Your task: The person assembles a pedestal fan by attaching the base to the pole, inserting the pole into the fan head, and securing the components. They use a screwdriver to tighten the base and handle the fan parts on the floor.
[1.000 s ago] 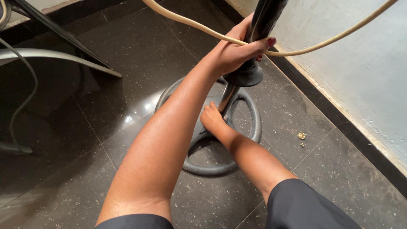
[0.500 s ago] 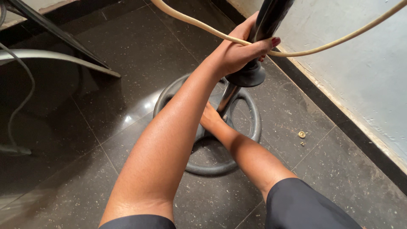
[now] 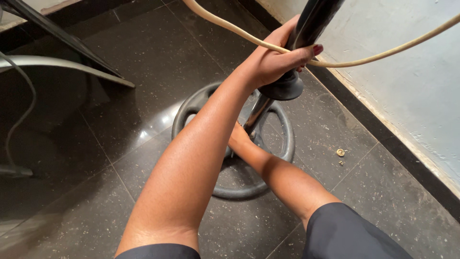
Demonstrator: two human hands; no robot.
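Mostly hidden right hand [image 3: 238,136] at base [image 3: 282,144], grip unclear, left hand [image 3: 273,60] wrapped round pole [image 3: 311,26].

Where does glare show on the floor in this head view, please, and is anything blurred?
Head view: a bright patch of glare lies on the dark floor tile left of the ring base; the left hand on the pole is sharp; the right hand sits shaded behind the left forearm; the cord looks slightly soft.

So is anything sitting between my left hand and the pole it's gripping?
Yes: the thin cream cable runs under the left hand, pinned against the dark metal stand pole. Otherwise the grip is direct.
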